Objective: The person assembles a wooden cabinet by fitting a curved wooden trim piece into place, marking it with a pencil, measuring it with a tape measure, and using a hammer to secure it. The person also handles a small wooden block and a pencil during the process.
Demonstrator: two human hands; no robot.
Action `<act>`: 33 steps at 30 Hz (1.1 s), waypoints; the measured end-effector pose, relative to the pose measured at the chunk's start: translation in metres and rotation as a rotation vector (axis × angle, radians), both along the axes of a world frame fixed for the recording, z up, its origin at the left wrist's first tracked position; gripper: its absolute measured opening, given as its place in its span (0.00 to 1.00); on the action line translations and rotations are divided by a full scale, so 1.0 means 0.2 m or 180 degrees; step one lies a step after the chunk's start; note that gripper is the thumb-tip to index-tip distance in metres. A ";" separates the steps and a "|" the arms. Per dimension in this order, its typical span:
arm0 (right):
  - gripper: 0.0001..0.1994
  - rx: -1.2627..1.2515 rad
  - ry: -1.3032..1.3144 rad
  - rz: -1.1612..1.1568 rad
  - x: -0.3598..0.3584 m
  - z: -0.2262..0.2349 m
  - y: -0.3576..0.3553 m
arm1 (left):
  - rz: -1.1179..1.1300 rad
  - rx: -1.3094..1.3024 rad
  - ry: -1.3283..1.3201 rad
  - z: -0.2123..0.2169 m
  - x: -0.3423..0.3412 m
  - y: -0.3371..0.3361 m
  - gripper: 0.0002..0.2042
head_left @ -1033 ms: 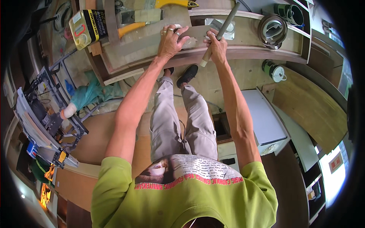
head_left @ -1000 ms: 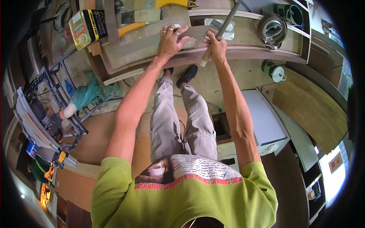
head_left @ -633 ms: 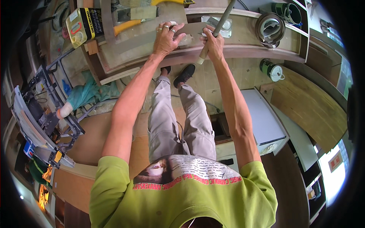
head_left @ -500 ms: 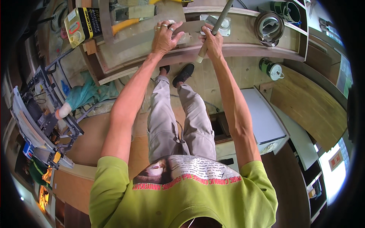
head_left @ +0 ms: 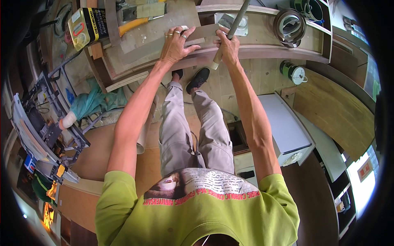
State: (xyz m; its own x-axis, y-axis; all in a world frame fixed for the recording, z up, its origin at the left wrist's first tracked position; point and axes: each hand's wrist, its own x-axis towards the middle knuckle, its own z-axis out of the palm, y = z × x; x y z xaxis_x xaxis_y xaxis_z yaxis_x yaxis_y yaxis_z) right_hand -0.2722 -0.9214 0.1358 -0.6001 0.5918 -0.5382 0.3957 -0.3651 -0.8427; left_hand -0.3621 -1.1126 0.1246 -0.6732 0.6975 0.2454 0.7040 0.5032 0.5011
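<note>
My left hand (head_left: pixel 177 44), wearing rings, rests with spread fingers on a thin grey-brown strip (head_left: pixel 208 31) that lies across the bench-like wooden frame. Its thumb points toward my right hand. My right hand (head_left: pixel 228 46) is wrapped around a long, file-like grey bar (head_left: pixel 237 22) with a pale lower end. The bar slants from the top of the view down past the frame's near edge. The fingers of my right hand are beside the strip's right end; whether they also touch it I cannot tell.
On the frame (head_left: pixel 262 54) sit a roll of brown edging (head_left: pixel 289 28) and a metal plate-like piece (head_left: pixel 232 24). An adhesive can (head_left: pixel 87 28) and an orange-handled tool (head_left: pixel 133 26) are at left. A paint tin (head_left: pixel 294 73) stands on the floor; a machine (head_left: pixel 53 119) is at left.
My left hand has shifted slightly left and down, its fingers now flatter and more spread on the strip. My right hand still holds the bar in nearly the same place.
</note>
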 end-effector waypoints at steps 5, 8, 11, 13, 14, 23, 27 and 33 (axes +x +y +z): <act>0.17 -0.0027 0.0171 -0.0189 -0.02 0.01 -0.03 | -0.0088 -0.0087 0.0063 -0.06 -0.05 -0.01 0.29; 0.21 -0.0159 0.0124 -0.0142 -0.02 -0.01 -0.01 | -0.0119 -0.0118 0.0116 -0.06 -0.08 0.01 0.26; 0.21 -0.0168 0.0088 -0.0219 -0.03 -0.02 -0.01 | -0.0139 0.0022 0.0055 -0.03 -0.10 0.02 0.24; 0.21 -0.0138 0.0089 -0.0183 -0.03 -0.02 0.00 | -0.0144 0.0101 -0.0009 -0.02 -0.11 0.03 0.24; 0.21 -0.0122 0.0088 -0.0168 -0.03 -0.02 0.00 | -0.0142 0.0107 -0.0029 -0.01 -0.11 0.03 0.24; 0.22 -0.0139 0.0197 -0.0183 -0.04 -0.02 0.01 | -0.0125 0.0260 -0.0035 -0.03 -0.13 0.05 0.22; 0.20 -0.0079 0.0191 -0.0210 -0.04 -0.01 0.01 | -0.0140 0.0310 -0.0083 -0.02 -0.13 0.06 0.22; 0.22 -0.0177 0.0140 -0.0172 -0.04 -0.04 0.00 | -0.0111 0.0275 -0.0189 -0.02 -0.15 0.03 0.22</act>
State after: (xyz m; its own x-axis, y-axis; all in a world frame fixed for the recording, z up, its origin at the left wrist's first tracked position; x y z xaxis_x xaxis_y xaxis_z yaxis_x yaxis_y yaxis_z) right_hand -0.2804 -0.9206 0.1287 -0.5918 0.5939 -0.5450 0.3372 -0.4317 -0.8366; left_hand -0.3928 -1.1073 0.1207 -0.6640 0.6987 0.2661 0.6881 0.4320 0.5830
